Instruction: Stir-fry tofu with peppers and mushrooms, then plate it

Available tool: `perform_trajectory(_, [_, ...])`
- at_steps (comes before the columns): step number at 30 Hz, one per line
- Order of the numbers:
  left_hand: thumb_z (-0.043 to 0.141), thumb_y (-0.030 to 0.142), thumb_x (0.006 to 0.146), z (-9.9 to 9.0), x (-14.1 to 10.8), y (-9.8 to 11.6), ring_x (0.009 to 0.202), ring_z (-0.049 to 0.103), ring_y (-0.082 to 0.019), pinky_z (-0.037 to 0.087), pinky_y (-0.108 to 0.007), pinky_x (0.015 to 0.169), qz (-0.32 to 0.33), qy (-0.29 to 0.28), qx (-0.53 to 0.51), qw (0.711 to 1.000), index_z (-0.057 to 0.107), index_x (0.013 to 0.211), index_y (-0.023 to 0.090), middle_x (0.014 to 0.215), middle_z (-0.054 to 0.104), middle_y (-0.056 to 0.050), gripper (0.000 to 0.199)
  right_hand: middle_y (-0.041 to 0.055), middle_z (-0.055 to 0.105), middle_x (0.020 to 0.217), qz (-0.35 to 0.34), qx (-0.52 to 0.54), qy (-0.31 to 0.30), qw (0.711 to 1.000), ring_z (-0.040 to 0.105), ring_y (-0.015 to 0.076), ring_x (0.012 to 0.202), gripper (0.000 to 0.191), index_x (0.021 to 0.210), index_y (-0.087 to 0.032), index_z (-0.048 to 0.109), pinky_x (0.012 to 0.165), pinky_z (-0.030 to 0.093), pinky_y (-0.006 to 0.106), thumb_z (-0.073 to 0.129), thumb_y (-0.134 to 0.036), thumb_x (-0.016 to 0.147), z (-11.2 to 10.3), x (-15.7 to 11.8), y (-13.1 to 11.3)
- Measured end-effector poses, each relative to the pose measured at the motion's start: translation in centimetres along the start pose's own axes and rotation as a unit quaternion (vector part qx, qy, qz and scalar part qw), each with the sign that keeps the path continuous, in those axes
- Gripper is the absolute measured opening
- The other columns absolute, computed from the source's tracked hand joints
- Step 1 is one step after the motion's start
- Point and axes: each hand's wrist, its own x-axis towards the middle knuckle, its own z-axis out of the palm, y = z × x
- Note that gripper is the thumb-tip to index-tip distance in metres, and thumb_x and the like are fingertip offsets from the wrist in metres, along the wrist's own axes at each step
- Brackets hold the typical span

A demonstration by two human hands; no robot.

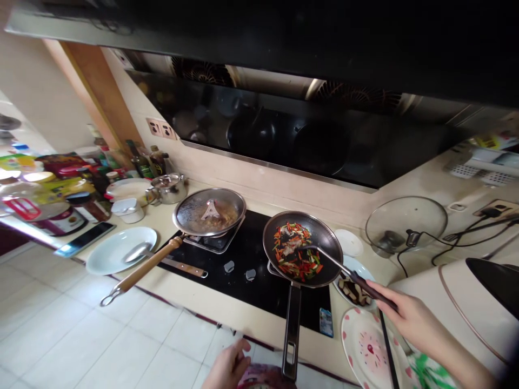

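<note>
My right hand (409,319) grips the dark handle of a metal spatula (348,273), whose thin end reaches into a black frying pan (302,248). Strips of carrot, red pepper and green vegetable (295,254) lie in the pan around some pale meat. The pan's long handle (292,335) points toward me. My left hand (227,367) hangs low at the counter's front edge, loosely curled and holding nothing. Its fingers are close to the pan handle's end without touching it. Left of the pan, a glass lid covers a steel pan (208,213) with a wooden handle (148,265).
A plate of sliced brown food (354,286) and a pink-dotted plate (367,351) sit right of the hob. A glass lid (405,227) leans by the wall. A white plate with a ladle (115,251), a phone (84,239), a steel pot (168,189) and bottles stand left.
</note>
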Motion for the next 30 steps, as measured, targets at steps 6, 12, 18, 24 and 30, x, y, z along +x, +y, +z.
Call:
perform_trajectory(6, [0.048, 0.029, 0.081, -0.8, -0.8, 3.0, 0.055, 0.046, -0.014, 0.035, -0.025, 0.056, -0.005, -0.024, -0.001, 1.0, 0.054, 0.093, 0.019, 0.057, 0.048, 0.004, 0.017, 0.0046, 0.064, 0.124, -0.037, 0.031, -0.048, 0.998, 0.061, 0.0252, 0.112, 0.048, 0.126, -0.022, 0.061, 0.097, 0.049, 0.038, 0.043, -0.04, 0.084, 2.8, 2.6, -0.7])
perform_trajectory(12, [0.05, 0.033, 0.078, -0.8, -1.3, 4.2, 0.056, 0.044, -0.014, 0.034, -0.025, 0.057, -0.031, -0.033, 0.01, 0.999, 0.054, 0.09, 0.021, 0.058, 0.049, 0.005, 0.017, 0.0063, 0.067, 0.119, -0.007, 0.009, -0.028, 1.0, 0.064, 0.0278, 0.106, 0.05, 0.129, -0.025, 0.057, 0.091, 0.052, 0.042, 0.043, -0.043, 0.085, 2.7, 2.9, 0.4])
perform_trajectory(18, [0.048, 0.024, 0.078, -0.3, -1.3, 4.7, 0.057, 0.046, -0.014, 0.034, -0.025, 0.057, -0.019, -0.053, 0.024, 0.998, 0.055, 0.092, 0.019, 0.059, 0.049, 0.005, 0.016, 0.0076, 0.061, 0.128, -0.046, 0.028, -0.075, 0.996, 0.059, 0.0264, 0.115, 0.051, 0.132, -0.02, 0.055, 0.099, 0.047, 0.042, 0.04, -0.039, 0.088, 2.5, 2.3, -1.1])
perform_trajectory(24, [0.046, 0.028, 0.08, -0.4, -1.4, 4.5, 0.057, 0.048, -0.015, 0.035, -0.026, 0.057, -0.037, -0.045, 0.023, 0.998, 0.054, 0.093, 0.019, 0.058, 0.048, 0.005, 0.017, 0.0019, 0.061, 0.129, -0.048, 0.004, -0.113, 0.992, 0.057, 0.0257, 0.118, 0.045, 0.128, -0.031, 0.058, 0.1, 0.047, 0.036, 0.046, -0.046, 0.088, -3.2, -3.9, 1.1])
perform_trajectory(30, [0.049, 0.037, 0.078, 0.5, -0.8, 2.7, 0.055, 0.046, -0.014, 0.033, -0.025, 0.055, -0.02, -0.057, 0.007, 0.998, 0.052, 0.092, 0.021, 0.058, 0.047, 0.005, 0.022, 0.0086, 0.069, 0.114, -0.029, -0.024, -0.014, 0.999, 0.066, 0.0275, 0.101, 0.052, 0.13, -0.019, 0.057, 0.089, 0.053, 0.041, 0.035, -0.038, 0.087, 3.5, 3.3, -3.1])
